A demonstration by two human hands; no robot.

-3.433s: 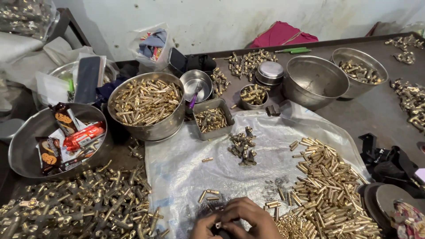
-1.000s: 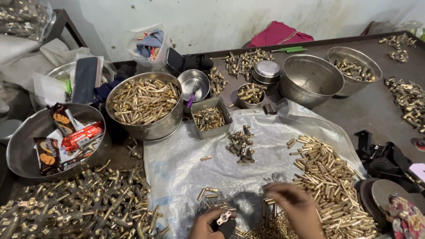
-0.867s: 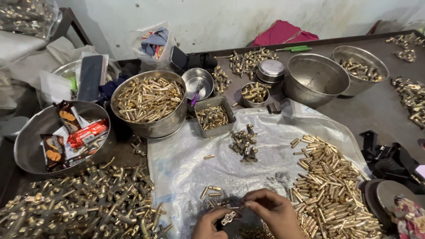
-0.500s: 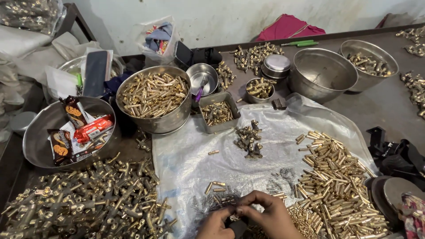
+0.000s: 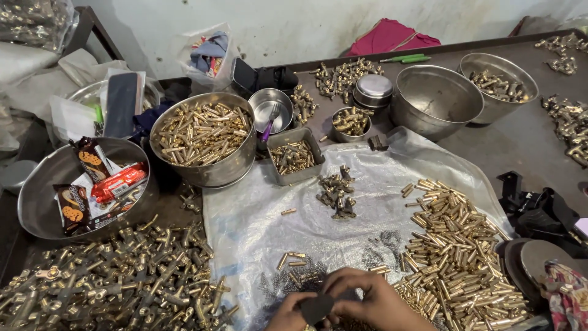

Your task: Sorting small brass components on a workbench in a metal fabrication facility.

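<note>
At the bottom edge my left hand (image 5: 293,312) and my right hand (image 5: 373,301) meet over a clear plastic sheet (image 5: 269,214). Both pinch a small dark part (image 5: 316,306) between the fingertips; what else they hold is hidden. A heap of short brass tubes (image 5: 456,257) lies just right of my right hand. Small dark springs (image 5: 288,282) and a few loose brass tubes lie in front of my left hand. A small cluster of assembled brass fittings (image 5: 337,193) sits farther up the sheet.
Brass T-fittings (image 5: 116,276) are piled at lower left. A steel bowl of brass tubes (image 5: 203,138), a small square tin (image 5: 294,156), a snack-filled bowl (image 5: 79,184) and two large steel bowls (image 5: 435,101) stand beyond. Dark cloth (image 5: 539,208) lies at right.
My right hand has come back from the brass tube heap on the right to join my left hand. Both hands now close together on the small dark part.
</note>
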